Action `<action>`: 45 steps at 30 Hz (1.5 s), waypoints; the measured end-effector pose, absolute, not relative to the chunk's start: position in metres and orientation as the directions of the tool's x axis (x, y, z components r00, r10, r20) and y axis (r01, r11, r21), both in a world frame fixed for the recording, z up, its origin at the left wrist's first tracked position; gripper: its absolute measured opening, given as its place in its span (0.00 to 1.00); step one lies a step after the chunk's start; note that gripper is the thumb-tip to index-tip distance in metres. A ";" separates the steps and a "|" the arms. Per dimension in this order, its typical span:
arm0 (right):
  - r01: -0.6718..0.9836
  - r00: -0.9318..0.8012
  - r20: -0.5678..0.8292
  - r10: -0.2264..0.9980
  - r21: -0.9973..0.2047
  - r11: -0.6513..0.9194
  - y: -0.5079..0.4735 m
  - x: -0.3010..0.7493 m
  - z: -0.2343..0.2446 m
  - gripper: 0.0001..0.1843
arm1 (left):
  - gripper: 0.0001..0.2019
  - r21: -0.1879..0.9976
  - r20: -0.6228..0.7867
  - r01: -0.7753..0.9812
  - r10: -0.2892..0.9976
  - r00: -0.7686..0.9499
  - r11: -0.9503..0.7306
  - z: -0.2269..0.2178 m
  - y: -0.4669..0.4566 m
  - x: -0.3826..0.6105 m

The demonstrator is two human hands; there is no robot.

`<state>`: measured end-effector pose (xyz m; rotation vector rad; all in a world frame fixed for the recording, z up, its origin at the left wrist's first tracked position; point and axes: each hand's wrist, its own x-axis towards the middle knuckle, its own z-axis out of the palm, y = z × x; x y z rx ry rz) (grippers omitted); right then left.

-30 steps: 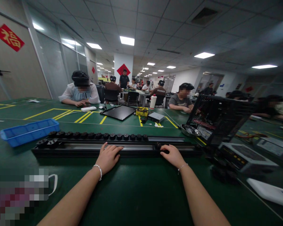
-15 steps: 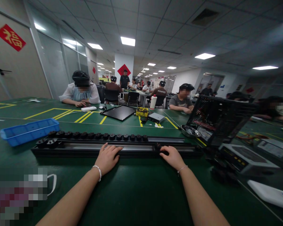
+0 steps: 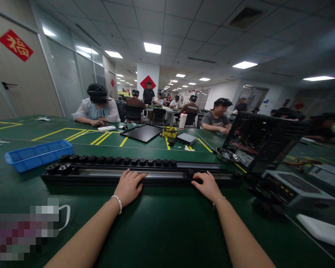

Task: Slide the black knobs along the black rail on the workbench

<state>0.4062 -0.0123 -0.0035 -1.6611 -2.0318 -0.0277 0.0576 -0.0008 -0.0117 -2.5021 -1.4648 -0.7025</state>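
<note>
A long black rail (image 3: 162,174) lies across the green table in front of me. Several small black round knobs (image 3: 120,160) sit in a row along its far edge, and two more rest at its left end (image 3: 58,168). My left hand (image 3: 130,187) lies flat on the rail's near edge with fingers stretched out. My right hand (image 3: 208,184) rests on the rail further right, its fingertips pinched on a small black knob (image 3: 190,174) in the rail's groove.
A blue plastic tray (image 3: 37,154) stands at the left. An open black computer case (image 3: 264,141), a metal bowl (image 3: 226,155) and a power supply unit (image 3: 296,186) stand at the right. A white slab (image 3: 324,230) lies at the near right. Other people sit across the table.
Both hands stay on the rail. The view has shifted slightly, so everything sits a little further right in the picture.
</note>
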 end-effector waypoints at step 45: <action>0.907 -0.141 0.368 0.919 -0.323 0.269 -0.014 0.406 0.002 0.09 | 0.19 0.111 0.455 0.853 0.789 0.413 -0.510 -0.012 -0.001 0.056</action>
